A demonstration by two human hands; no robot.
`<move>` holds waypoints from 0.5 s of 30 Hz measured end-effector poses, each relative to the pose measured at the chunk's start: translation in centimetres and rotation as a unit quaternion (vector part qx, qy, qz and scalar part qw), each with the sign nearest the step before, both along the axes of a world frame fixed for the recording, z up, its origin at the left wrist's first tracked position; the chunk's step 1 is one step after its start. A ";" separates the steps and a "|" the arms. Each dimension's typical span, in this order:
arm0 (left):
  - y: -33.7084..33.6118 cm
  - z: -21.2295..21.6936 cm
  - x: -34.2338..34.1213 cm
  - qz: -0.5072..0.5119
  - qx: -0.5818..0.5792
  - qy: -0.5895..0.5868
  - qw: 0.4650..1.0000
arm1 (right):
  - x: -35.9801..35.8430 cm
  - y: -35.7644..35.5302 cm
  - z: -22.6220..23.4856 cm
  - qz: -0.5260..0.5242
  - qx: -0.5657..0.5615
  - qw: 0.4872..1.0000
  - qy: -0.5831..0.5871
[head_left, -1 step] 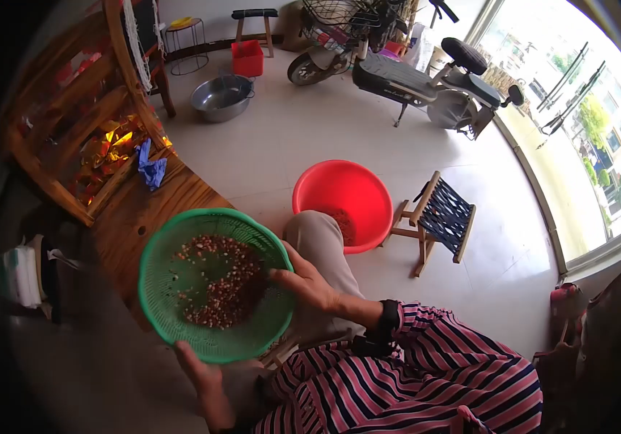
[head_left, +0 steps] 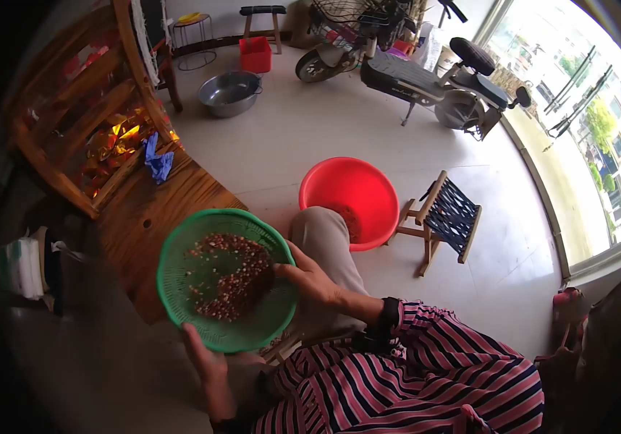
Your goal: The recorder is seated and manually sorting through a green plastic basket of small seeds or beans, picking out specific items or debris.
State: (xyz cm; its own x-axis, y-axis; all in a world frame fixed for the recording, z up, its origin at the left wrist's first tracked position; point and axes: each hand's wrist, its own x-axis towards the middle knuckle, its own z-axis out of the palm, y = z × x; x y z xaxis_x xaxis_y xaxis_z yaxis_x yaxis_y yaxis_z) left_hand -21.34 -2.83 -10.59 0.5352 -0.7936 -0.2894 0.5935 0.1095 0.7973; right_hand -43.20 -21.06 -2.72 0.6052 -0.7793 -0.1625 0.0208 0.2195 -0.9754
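Between my two hands is a round green plastic colander point(head_left: 175, 304) with slotted sides, held above my lap. Small reddish-brown and pale pieces point(head_left: 242, 286), like shelled nuts or beans, lie scattered on its bottom; their kind is too small to tell. My right hand point(head_left: 314, 278) grips the right rim, thumb over the edge. At the near left rim, my left hand point(head_left: 205, 362) holds on with the thumb up along the outside. The fingers of both hands are mostly hidden under the colander. A red plastic basin point(head_left: 332, 184) with some brownish bits in it stands past my knee.
A wooden chair or bench seat point(head_left: 195, 184) with a crumpled blue cloth point(head_left: 158, 160) stands at left. A folding stool point(head_left: 451, 217) sits right of the basin. Farther off are a metal basin point(head_left: 229, 108), a red bucket point(head_left: 255, 56) and an electric scooter point(head_left: 404, 76).
The colander and both hands have shifted slightly to the right, and the pieces inside lie a little differently. The whole view has also moved a little.
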 end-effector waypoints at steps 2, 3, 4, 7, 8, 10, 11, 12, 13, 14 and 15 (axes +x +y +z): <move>-0.3 -0.6 -0.5 0.012 0.025 0.011 1.000 | 0.3 1.1 -3.8 -0.024 0.043 0.999 -0.003; 0.2 0.1 -0.8 0.009 0.022 -0.005 1.000 | 0.3 1.6 -4.5 -0.019 0.076 0.997 -0.011; 0.6 1.2 -0.9 0.001 0.038 -0.012 0.999 | 0.6 2.1 -4.6 -0.028 0.092 0.995 -0.009; 0.8 3.0 -0.1 0.007 0.050 -0.041 0.998 | 1.6 2.4 -5.2 -0.033 0.083 0.996 0.000; 0.4 3.6 0.2 0.009 0.066 -0.043 0.997 | 1.8 1.9 -4.4 -0.029 0.055 0.998 0.016; 0.9 5.2 0.5 0.002 0.058 -0.079 0.995 | 1.8 2.0 -0.7 -0.032 0.048 0.998 0.011; 1.4 6.1 0.5 -0.004 0.022 -0.121 0.992 | 2.0 2.2 1.2 -0.037 0.057 0.998 -0.015; 2.0 6.7 0.5 0.004 0.041 -0.112 0.993 | 2.0 2.7 2.2 -0.044 0.050 0.996 -0.059; 1.8 7.4 0.4 -0.015 -0.039 -0.169 0.985 | 1.7 2.7 3.1 -0.058 0.032 0.992 -0.104; 1.7 7.8 0.6 -0.028 -0.119 -0.229 0.966 | 1.6 2.8 3.4 -0.050 0.030 0.991 -0.120; 1.1 6.9 0.9 -0.024 -0.114 -0.226 0.967 | 1.9 2.4 2.5 -0.045 0.035 0.992 -0.117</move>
State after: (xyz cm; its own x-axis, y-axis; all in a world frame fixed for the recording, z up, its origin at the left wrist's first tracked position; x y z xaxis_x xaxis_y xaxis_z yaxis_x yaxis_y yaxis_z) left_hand -20.47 -1.73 -3.67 0.5271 -0.8362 0.1516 0.1979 0.2943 0.9350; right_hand -41.28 -18.71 -0.20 0.5610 -0.8238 -0.0816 0.2667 0.2732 -0.9242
